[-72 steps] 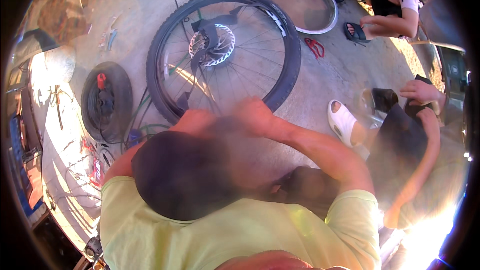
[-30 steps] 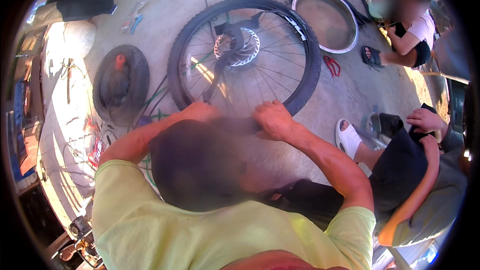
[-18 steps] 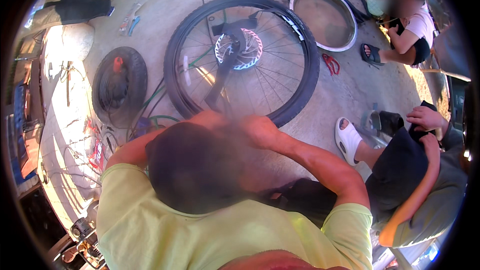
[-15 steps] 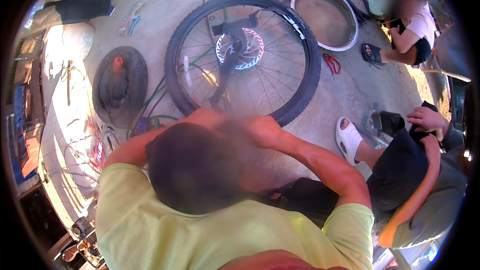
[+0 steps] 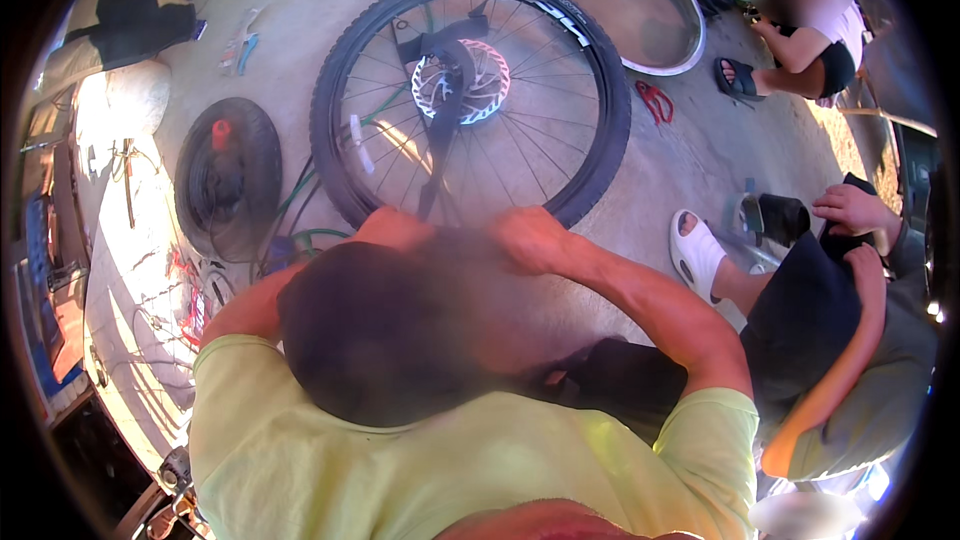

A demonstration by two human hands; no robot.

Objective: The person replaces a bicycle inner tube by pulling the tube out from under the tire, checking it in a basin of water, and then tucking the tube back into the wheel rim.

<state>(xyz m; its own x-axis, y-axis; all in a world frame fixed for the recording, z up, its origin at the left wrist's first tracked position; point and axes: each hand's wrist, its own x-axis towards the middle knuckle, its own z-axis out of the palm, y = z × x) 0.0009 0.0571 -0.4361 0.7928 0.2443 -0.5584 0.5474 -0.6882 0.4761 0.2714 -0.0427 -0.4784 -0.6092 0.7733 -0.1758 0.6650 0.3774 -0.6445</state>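
Compared with half a second ago, the bicycle wheel [image 5: 614,110] sits higher and slightly further left in view, and the hands show a little more gap between them. Taking its hub as the clock's centre, the left hand [image 5: 392,228] is at seven o'clock and the right hand [image 5: 530,238] at five, both at the near edge of the tyre. Fingers are blurred or hidden, so I cannot tell whether either hand is gripping or loose. One dark strip [image 5: 442,135] lies over the brake disc [image 5: 495,90] and runs to just past six o'clock, ending close by the left hand. Between eight and nine lies a small wheel [image 5: 228,180] bearing a red piece [image 5: 221,133]; a metal basin [image 5: 655,71] sits at two, red-handled pliers [image 5: 654,102] at three, another person's white sandal [image 5: 697,253] at four.
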